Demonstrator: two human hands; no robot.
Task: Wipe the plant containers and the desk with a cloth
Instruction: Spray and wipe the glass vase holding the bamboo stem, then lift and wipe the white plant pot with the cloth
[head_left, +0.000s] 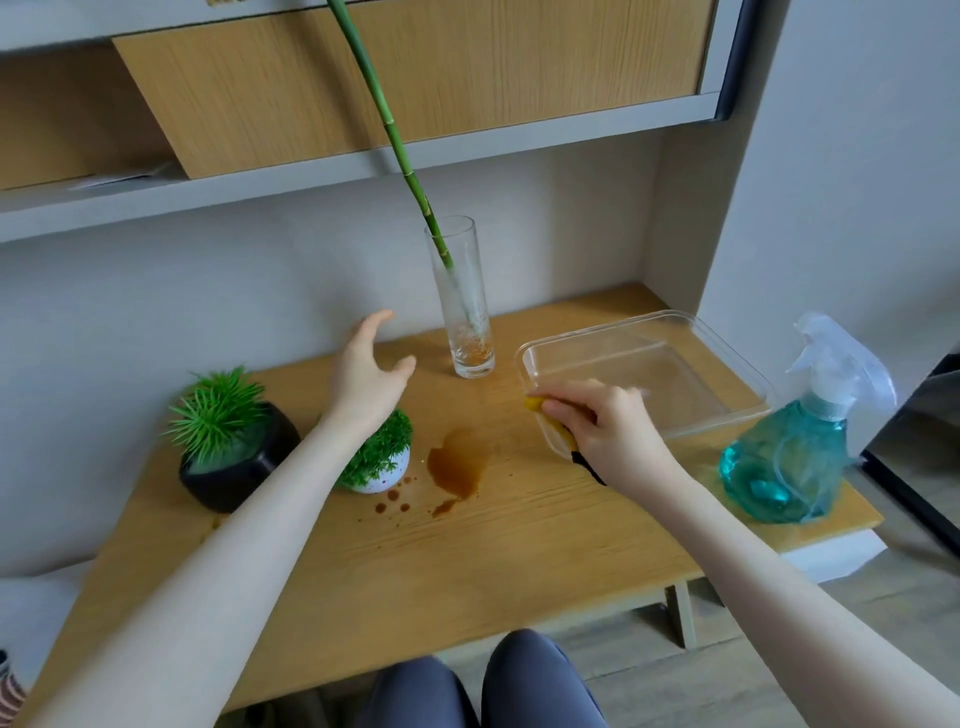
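Observation:
My right hand (608, 423) grips a yellow cloth (540, 406) at the near left corner of a clear plastic tub (727, 364). My left hand (366, 366) hovers open with spread fingers, just left of a tall glass vase (462, 312) holding a green bamboo stalk (387, 119). A black pot (244, 467) with a spiky green plant stands at the desk's left. A small white pot (382, 478) with a leafy plant sits partly under my left forearm. A brown spill (457, 465) with droplets lies on the wooden desk (415, 571).
A teal spray bottle (795, 457) stands at the desk's right edge. Shelving with a wooden panel (415, 88) hangs above the desk against a grey wall. My knees show below the front edge.

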